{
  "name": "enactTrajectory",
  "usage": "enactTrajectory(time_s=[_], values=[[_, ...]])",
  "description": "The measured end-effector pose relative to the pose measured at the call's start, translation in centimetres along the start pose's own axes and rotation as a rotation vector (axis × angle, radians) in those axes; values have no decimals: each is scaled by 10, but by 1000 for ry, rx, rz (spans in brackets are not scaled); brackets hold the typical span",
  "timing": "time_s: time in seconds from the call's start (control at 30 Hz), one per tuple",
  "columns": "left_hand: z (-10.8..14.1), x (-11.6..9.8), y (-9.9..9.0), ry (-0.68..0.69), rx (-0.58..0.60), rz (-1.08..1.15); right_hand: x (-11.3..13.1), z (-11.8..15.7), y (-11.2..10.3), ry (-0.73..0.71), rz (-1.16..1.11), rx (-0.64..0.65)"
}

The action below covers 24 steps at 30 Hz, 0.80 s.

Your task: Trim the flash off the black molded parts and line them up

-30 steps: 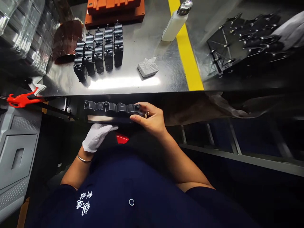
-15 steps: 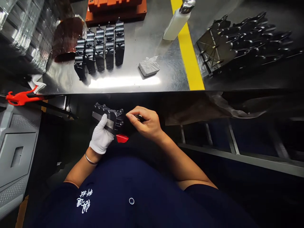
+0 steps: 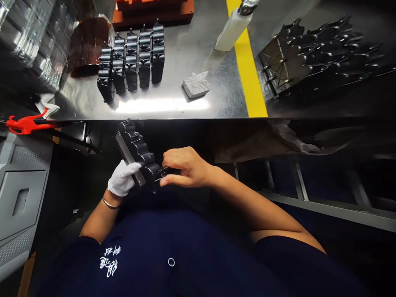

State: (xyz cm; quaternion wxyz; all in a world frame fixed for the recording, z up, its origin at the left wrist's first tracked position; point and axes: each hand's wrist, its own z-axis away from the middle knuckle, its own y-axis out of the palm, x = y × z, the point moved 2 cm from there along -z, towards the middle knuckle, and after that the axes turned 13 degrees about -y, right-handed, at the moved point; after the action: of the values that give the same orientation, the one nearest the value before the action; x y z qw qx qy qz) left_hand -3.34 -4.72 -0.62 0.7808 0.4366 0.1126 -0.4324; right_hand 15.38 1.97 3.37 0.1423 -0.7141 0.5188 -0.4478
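My left hand [image 3: 121,178], in a white glove, grips a black ribbed part [image 3: 140,150] with a flat grey strip along its left side. The part hangs in front of the table edge, tilted, its upper end near that edge. My bare right hand [image 3: 185,167] is at the part's lower right end, fingers curled round a small dark object that I cannot make out. Several similar black parts [image 3: 144,57] stand in a row on the metal table [image 3: 213,103].
On the table are a grey wrapped block [image 3: 196,85], a white bottle [image 3: 232,31], an orange-red fixture [image 3: 154,14] and more black parts [image 3: 328,53] beyond the yellow stripe [image 3: 252,78]. A red air gun [image 3: 26,124] hangs at the left, above a grey bin [image 3: 21,194].
The held part has turned more upright, its upper end now nearer the table edge. My left hand has moved slightly left and my right hand has lowered to the part's end. The red item below it is hidden.
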Motion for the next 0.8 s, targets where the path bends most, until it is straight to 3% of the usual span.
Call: enactTrajectory(time_s=[0.13, 0.3, 0.43, 0.57, 0.67, 0.8], values=[[-4, 5, 6, 51, 27, 65, -4, 3, 4, -9, 170, -104], [-5, 11, 17, -51, 90, 212, -9, 10, 6, 54, 352, -226], [-2, 11, 26, -166, 5, 327, -11, 9, 7, 98, 414, -181], [1, 6, 33, -242, -46, 394, -14, 7, 1, 101, 319, -203], [3, 1, 34, -235, -64, 409, -17, 5, -9, 109, 305, -199], [5, 0, 31, -199, -82, 338, -21, -1, -21, 74, 395, -92]])
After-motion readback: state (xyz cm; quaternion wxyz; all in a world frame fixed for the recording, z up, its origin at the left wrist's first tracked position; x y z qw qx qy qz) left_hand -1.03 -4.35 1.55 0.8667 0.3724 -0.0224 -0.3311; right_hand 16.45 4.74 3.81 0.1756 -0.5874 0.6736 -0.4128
